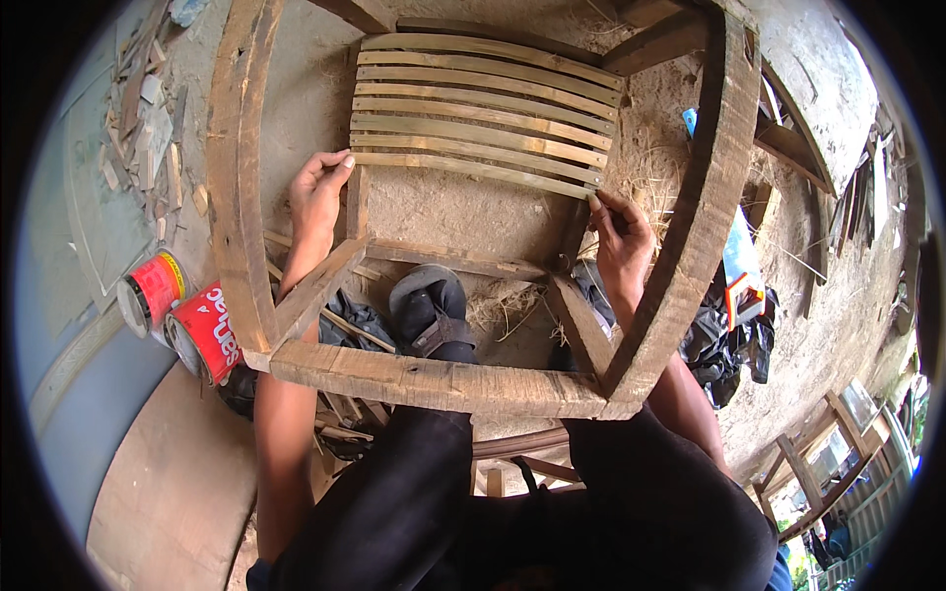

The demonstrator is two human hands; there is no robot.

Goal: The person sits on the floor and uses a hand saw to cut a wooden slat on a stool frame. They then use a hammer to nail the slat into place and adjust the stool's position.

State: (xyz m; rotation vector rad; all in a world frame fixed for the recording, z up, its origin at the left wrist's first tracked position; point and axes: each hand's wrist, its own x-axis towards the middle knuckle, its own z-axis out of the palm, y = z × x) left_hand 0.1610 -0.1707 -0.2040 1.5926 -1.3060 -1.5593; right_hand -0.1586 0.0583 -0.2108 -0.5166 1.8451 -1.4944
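Note:
A row of thin bamboo slats (483, 96) lies side by side across a small inner wooden frame, and small dark dots show near the slats' ends. The slat nearest me (473, 169) slants slightly down to the right. My left hand (317, 197) pinches its left end between thumb and fingertips, while my right hand (626, 241) has closed fingers at its right end. Both forearms reach up through the large rough wooden frame (434, 379), which looks like part of a chair or stool and surrounds the slats.
Two red cans (204, 330) stand at the left, near scattered wood offcuts (148, 148). On the right lie black plastic (734, 340) and an orange-and-white tool (744, 295). My sandalled foot (431, 305) is below the slats. Another wooden frame (823, 458) sits at lower right.

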